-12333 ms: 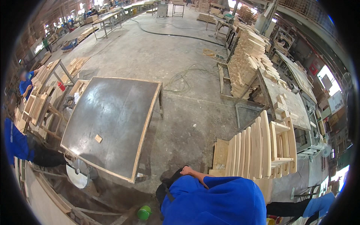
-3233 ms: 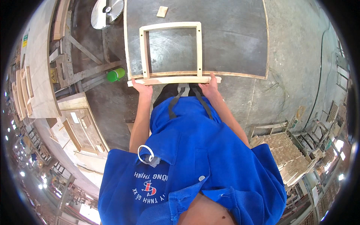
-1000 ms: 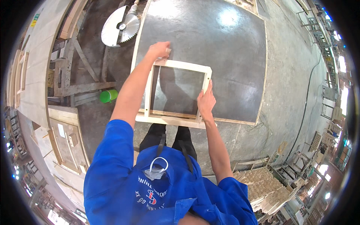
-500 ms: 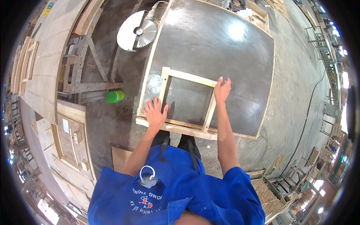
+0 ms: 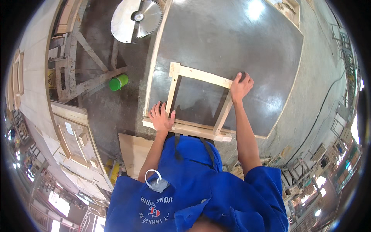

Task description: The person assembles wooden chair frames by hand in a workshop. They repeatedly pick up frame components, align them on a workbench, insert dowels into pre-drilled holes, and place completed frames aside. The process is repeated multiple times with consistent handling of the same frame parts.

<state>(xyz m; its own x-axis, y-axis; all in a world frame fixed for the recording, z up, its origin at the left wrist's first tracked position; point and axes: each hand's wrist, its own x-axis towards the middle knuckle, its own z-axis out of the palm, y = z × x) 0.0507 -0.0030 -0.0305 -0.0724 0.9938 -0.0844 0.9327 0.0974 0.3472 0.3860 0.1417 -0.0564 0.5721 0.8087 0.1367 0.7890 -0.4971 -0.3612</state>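
A rectangular frame of pale wood (image 5: 203, 75) lies on the dark, smooth tabletop (image 5: 216, 42) in front of me. My right hand (image 5: 241, 89) is closed round the frame's far right corner, its fingers bent. At the near left corner rests my left hand (image 5: 162, 118), fingers spread and lying over the wood. A light wooden strip (image 5: 189, 131) runs along the table's near edge, below the frame. Part of the frame's left bar is hidden behind my left hand.
Left of the table, a large circular saw blade (image 5: 150, 17) stands beside a white guard disc. A green container (image 5: 118, 82) sits near a timber trestle (image 5: 91, 83). Long boards (image 5: 34, 73) extend at far left. A black cable (image 5: 322, 116) crosses the floor on the right.
My view has shifted, so the saw blade and trestle sit higher in it. My right hand's fingers have curled more round the frame's corner. My left hand stays at the near left corner.
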